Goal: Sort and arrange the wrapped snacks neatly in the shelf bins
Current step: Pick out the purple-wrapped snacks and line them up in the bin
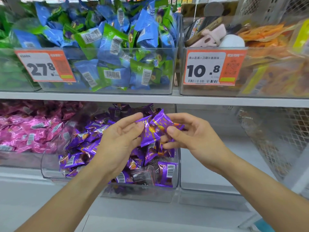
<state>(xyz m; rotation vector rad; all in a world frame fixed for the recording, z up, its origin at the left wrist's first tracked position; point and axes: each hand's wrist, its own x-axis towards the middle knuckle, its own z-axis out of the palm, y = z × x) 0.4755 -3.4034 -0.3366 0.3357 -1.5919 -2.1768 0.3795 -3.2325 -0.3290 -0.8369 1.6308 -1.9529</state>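
Observation:
Above a clear bin (176,174) on the lower shelf, both my hands hold purple wrapped snacks (156,129). My left hand (118,139) pinches one purple packet at its left end with thumb and fingers. My right hand (192,133) grips another purple packet beside it, thumb on top. The two packets touch in the middle. The bin below is piled with several more purple snacks (93,144), many showing barcodes.
A bin of pink snacks (28,129) sits to the left. The upper shelf holds a bin of blue and green packets (108,52) with a 27.8 tag and a bin with orange packets (267,36) and a 10.8 tag. A clear bin (209,190) stands at lower right, beside a mesh basket (275,139).

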